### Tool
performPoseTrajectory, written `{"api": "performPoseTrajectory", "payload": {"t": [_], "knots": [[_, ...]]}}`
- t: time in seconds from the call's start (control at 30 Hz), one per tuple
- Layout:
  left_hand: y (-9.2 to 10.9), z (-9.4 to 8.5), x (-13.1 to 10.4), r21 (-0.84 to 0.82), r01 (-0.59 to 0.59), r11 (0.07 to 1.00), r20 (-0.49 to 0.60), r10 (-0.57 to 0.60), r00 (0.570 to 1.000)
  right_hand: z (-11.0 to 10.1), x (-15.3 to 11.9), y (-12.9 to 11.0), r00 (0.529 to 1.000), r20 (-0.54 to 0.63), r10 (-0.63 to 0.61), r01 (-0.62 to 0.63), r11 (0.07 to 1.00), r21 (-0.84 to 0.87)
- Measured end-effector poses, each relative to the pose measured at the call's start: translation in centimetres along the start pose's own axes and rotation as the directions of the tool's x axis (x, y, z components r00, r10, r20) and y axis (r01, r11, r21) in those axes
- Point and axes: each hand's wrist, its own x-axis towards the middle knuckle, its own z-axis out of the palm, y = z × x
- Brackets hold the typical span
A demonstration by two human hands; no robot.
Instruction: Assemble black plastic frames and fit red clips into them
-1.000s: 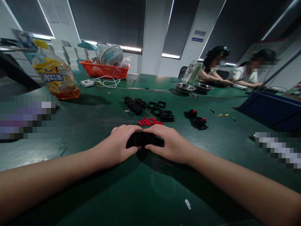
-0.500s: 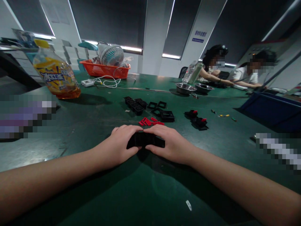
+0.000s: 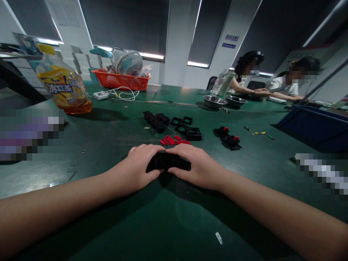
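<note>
A small white scrap point(image 3: 219, 238) is lying nearest on the green table point(image 3: 174, 221). Beyond it, the left hand point(image 3: 140, 163) and the right hand point(image 3: 199, 165) are holding a black plastic piece point(image 3: 165, 160) low over the table — the fingers of both are clamping it from either end, tips almost meeting. Just past them, thin red plastic strips point(image 3: 170, 140) are lying loosely, with black square plastic frames point(image 3: 194, 136) and clustered black plastic blocks point(image 3: 158, 125) sitting behind. Farther back, an orange plastic basket point(image 3: 119, 81) is holding a white fan point(image 3: 129, 63).
</note>
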Motion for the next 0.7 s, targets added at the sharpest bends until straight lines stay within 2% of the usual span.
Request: {"api": "performPoseTrajectory", "payload": {"t": [0.7], "knots": [[0.17, -0.15, -0.01, -0.008, 0.012, 1.0, 0.018, -0.012, 1.0, 0.08, 0.04, 0.09, 1.0, 0.016, 0.024, -0.024, 1.0, 0.007]]}}
